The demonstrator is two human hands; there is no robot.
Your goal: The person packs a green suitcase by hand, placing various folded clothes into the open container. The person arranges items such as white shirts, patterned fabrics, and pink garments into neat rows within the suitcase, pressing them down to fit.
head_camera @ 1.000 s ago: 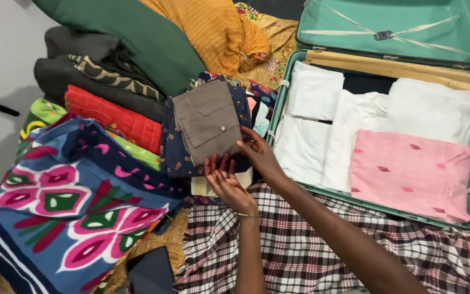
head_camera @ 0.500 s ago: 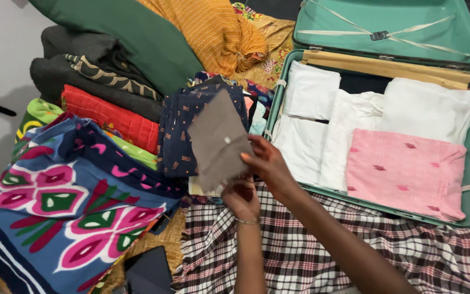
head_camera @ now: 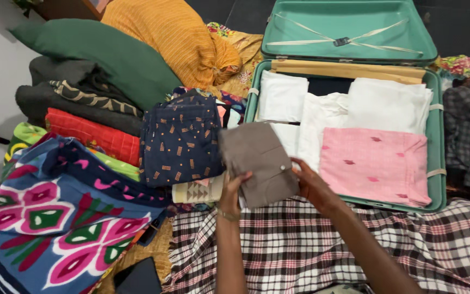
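Checked cloth (head_camera: pixel 311 245) in dark red, black and white fills the near ground, spread under both forearms. Just past it the left hand (head_camera: pixel 230 191) and the right hand (head_camera: pixel 312 185) hold up a folded grey-brown garment (head_camera: pixel 259 163) between them: the left hand's fingers curl over its lower left edge, while the right hand grips its right side beside a small button, the thumb on the front. The garment is lifted and tilted, over the near left corner of an open teal suitcase (head_camera: pixel 436 163). At lower left lies a blue cloth with large pink and green flower shapes (head_camera: pixel 55 218), and a dark flat object (head_camera: pixel 137 277) shows at the bottom edge beside it. Left of the hands a folded navy garment with small orange squares (head_camera: pixel 180 141) sits on top of a stack, with a cream folded piece bearing triangle marks (head_camera: pixel 197 190) under it. Inside the suitcase a folded pink cloth (head_camera: pixel 376 163) lies nearest, with folded white clothes (head_camera: pixel 387 103) behind and beside it. Further left sit a red folded cloth (head_camera: pixel 91 133), dark grey blankets (head_camera: pixel 55 98) and a green cushion (head_camera: pixel 110 57). Beyond them rests an orange-yellow bundle (head_camera: pixel 175 38), and the suitcase lid (head_camera: pixel 349 27) stands open with crossed straps
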